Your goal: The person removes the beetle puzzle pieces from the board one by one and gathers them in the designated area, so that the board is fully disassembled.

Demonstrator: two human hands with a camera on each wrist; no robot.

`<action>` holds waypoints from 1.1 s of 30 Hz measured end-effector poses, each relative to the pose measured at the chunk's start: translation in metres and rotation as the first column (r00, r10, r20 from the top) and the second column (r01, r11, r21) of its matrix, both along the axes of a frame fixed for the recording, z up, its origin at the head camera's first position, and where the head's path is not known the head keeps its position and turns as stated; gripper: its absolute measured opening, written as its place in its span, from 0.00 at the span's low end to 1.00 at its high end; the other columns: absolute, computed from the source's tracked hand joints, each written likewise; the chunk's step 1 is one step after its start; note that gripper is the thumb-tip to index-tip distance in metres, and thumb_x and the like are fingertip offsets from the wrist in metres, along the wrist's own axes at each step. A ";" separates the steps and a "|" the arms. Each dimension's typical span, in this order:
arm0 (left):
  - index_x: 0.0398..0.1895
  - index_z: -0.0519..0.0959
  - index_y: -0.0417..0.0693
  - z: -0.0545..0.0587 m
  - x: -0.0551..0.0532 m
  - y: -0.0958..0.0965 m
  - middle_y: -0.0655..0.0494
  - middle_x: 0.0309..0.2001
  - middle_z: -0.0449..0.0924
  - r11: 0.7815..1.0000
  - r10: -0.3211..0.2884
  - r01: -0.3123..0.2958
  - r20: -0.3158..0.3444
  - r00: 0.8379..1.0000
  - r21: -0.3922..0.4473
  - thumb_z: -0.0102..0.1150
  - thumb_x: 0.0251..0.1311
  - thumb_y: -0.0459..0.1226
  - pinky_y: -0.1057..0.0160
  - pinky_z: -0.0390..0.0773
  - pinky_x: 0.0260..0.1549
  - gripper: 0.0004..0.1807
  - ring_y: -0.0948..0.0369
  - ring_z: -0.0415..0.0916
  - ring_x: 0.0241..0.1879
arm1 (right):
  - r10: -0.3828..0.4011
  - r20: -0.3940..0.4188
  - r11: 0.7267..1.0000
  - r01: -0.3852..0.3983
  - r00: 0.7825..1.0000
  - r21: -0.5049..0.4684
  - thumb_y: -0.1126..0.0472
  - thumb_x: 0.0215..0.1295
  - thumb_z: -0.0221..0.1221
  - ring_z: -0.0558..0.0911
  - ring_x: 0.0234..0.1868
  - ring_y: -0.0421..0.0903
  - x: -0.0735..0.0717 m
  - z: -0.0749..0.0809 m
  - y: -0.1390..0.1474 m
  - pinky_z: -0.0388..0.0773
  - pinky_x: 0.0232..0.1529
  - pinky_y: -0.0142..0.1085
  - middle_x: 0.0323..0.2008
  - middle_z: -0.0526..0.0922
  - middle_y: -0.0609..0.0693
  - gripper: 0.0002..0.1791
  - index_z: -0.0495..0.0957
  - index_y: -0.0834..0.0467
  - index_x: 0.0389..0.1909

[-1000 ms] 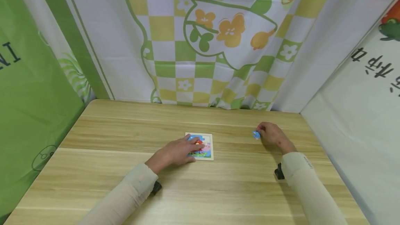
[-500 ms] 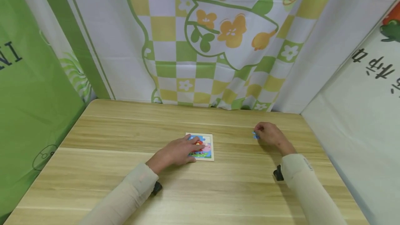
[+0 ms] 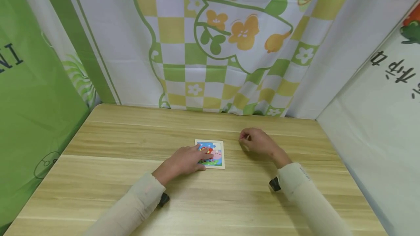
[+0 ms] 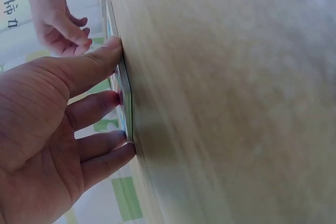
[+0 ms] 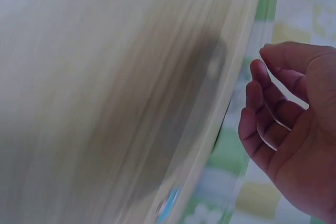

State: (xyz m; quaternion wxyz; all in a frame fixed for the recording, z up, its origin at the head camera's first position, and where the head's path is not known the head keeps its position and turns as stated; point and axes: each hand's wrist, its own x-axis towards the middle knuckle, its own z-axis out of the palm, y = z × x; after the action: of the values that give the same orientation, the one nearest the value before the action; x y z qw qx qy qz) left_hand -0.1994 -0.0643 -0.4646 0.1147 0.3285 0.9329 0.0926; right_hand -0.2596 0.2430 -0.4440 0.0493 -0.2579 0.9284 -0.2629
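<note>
My left hand lies with spread fingers over the left part of a small framed jigsaw puzzle. In the left wrist view, its thumb and fingertips touch the puzzle's edge and face. The picture shows a pink pig on blue and green, with a pale gap at its upper right. Right of the puzzle, my right hand hovers over the table. Loosely curled, its fingers have nothing visible between them. A blurred blue jigsaw piece lies on the table in the right wrist view; the right hand hides it from the head view.
The wood-grain table carries the puzzle. Behind it hangs a checked, flowered curtain. A green panel stands at the left and a white one with dark characters at the right.
My right hand has left the blue jigsaw piece and moved left toward the puzzle. The left hand has shifted only slightly on the puzzle, showing more of its red figure.
</note>
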 end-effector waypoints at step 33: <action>0.72 0.75 0.61 0.001 0.002 -0.005 0.52 0.74 0.67 0.998 -0.027 0.027 -0.008 1.000 0.063 0.65 0.70 0.48 0.39 0.75 0.57 0.28 0.41 0.64 0.72 | 0.174 -0.029 0.973 -0.168 0.984 0.156 0.57 0.68 0.68 0.80 0.43 0.45 0.016 -0.015 -0.079 0.78 0.49 0.44 0.45 0.82 0.49 0.17 0.83 0.60 0.54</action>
State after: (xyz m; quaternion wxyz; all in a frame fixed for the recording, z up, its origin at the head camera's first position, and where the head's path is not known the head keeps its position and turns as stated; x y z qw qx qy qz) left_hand -0.1979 -0.0688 -0.4638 0.1022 0.3448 0.9254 0.1193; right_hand -0.2435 0.1640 -0.4585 0.0717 -0.3379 0.9210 -0.1803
